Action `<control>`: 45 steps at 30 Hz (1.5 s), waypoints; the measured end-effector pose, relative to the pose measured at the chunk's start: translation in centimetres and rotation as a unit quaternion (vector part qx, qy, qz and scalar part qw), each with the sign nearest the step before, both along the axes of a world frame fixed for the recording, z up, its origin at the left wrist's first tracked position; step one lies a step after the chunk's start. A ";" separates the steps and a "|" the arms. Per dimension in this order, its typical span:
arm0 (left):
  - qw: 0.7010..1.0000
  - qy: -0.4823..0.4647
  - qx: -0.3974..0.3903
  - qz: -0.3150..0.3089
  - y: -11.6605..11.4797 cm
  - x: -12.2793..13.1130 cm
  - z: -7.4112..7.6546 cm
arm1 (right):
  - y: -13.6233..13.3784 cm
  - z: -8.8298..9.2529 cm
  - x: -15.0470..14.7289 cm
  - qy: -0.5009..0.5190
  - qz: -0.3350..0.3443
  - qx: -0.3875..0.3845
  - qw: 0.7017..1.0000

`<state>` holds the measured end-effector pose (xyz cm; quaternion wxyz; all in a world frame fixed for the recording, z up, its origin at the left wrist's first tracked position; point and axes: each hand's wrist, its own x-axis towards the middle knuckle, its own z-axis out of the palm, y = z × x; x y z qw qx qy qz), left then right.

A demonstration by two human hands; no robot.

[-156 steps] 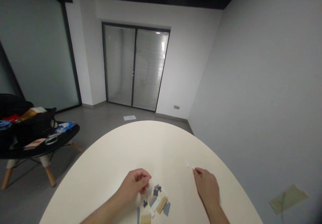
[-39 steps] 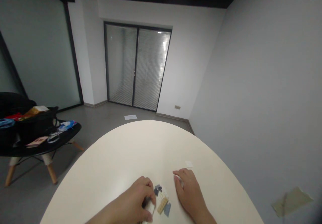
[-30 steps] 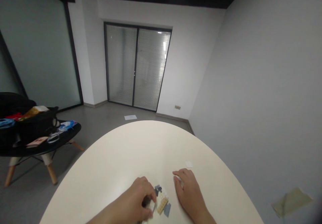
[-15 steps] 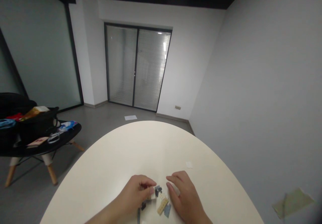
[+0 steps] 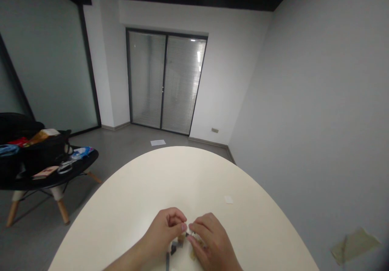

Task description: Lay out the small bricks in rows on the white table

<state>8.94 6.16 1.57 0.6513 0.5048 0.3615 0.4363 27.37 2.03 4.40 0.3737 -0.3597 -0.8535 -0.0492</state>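
Observation:
Both of my hands meet over a small heap of building bricks (image 5: 174,250) near the front edge of the round cream table (image 5: 182,181). My left hand (image 5: 165,232) has its fingers curled and pinched. My right hand (image 5: 206,238) is curled too, fingertips touching the left hand's. Between the fingertips a small tan and dark brick piece (image 5: 183,235) is pinched. Most of the grey, tan and white bricks are hidden under my hands.
A small white scrap (image 5: 228,199) lies on the table to the right. A low black table (image 5: 45,173) with bags and oddments stands at the left. A grey wall runs close along the right. Glass doors (image 5: 165,82) are at the far end.
My right hand has slid left from the open table onto the brick heap and closed against my left hand. My left hand lifted a little, and the bricks are now mostly covered.

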 end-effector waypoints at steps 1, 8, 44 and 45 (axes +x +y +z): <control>1.000 -0.001 -0.001 0.002 0.0 0.0 -0.1 | 0.0 0.0 0.0 -0.001 -0.002 0.001 1.000; 1.000 -0.012 -0.010 0.011 -0.2 0.0 0.2 | 0.0 -0.1 -0.1 0.003 -0.007 0.022 1.000; 0.998 0.010 0.021 0.059 0.2 -0.2 0.7 | 0.1 0.1 0.0 0.030 0.016 0.003 0.999; 0.997 0.016 0.028 0.067 0.3 -0.3 0.7 | 0.1 0.1 0.2 0.032 0.010 0.005 0.999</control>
